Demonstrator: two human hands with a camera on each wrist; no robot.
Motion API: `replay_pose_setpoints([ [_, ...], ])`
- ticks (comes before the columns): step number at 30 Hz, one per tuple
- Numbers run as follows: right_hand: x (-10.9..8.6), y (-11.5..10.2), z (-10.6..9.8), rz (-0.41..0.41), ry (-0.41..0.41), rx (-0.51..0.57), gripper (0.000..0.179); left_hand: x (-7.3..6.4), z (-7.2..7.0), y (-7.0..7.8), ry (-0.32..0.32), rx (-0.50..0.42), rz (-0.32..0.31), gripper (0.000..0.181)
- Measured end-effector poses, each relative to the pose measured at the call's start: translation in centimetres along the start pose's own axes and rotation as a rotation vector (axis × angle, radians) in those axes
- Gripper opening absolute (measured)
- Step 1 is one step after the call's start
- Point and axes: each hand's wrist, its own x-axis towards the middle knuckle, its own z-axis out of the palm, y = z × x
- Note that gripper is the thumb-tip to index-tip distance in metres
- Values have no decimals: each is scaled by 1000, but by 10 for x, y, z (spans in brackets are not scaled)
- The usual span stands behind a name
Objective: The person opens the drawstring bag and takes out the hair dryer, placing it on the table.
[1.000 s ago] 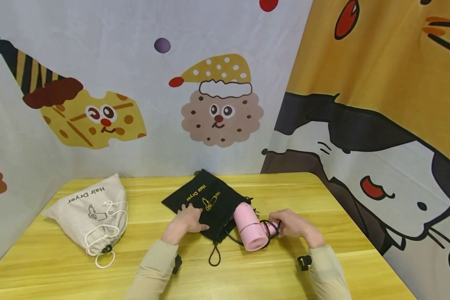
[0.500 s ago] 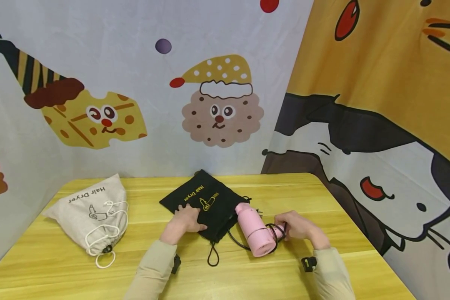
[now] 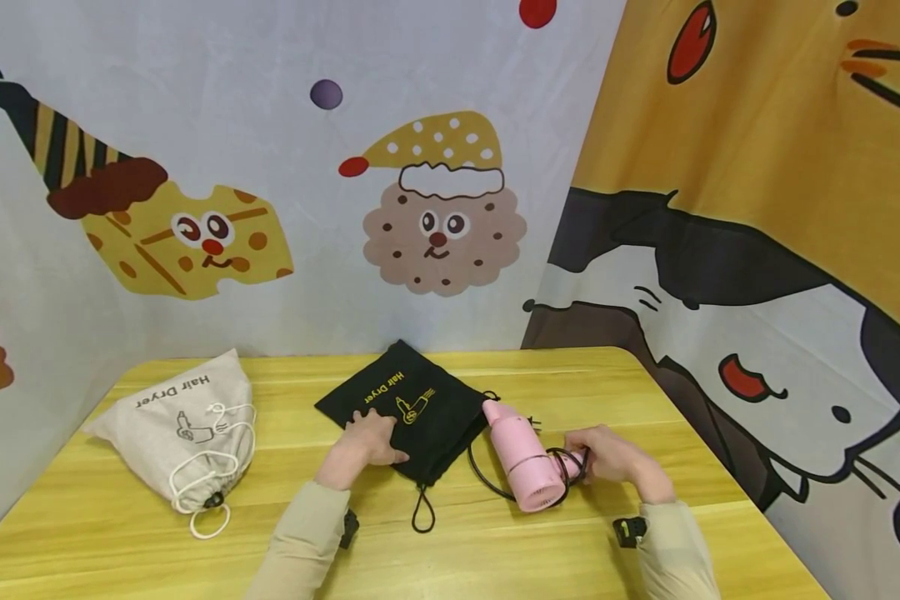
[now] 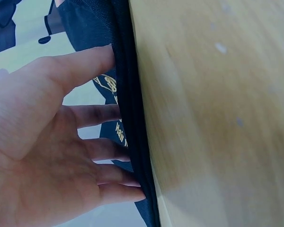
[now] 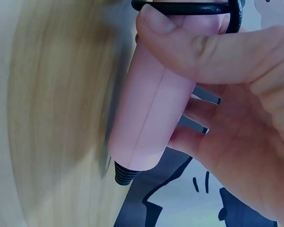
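A black drawstring bag [image 3: 420,408] with yellow "Hair Dryer" print lies flat at mid-table. My left hand [image 3: 369,438] rests on its near left edge, fingers spread; in the left wrist view the fingertips press on the dark cloth [image 4: 128,104]. To the bag's right is a pink hair dryer [image 3: 521,454], its narrow nozzle end right at the bag's mouth. A black cord [image 3: 487,479] is looped round its handle. My right hand [image 3: 607,454] grips that handle, and in the right wrist view the thumb lies along the pink handle [image 5: 151,109] by the cord.
At the left of the wooden table [image 3: 540,558] lies a beige drawstring bag [image 3: 187,425] with white cords. The plug [image 3: 534,422] sits just beyond the dryer. Printed curtains [image 3: 435,75] stand behind the table's far edge and along its right side.
My right hand has drawn the hair dryer rightward and a little nearer, so its nozzle has come out from the black bag's mouth. The left hand and black bag have shifted slightly left.
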Motion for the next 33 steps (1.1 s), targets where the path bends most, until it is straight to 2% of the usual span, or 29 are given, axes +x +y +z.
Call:
replay_pose_setpoints([
  [8,-6,4,0,57,24,10,37,0,1,-2,-2,-2,-7,68],
  [13,-6,9,2,123,26,-17,38,-1,1,-3,2,4,-5,69],
  [18,-5,8,3,169,71,-55,37,-2,1,-3,5,4,-2,69],
  [24,0,4,5,296,101,-43,34,-3,1,-4,0,-3,-1,69],
  [33,14,1,9,428,158,-158,33,-1,3,-6,-3,0,12,70],
])
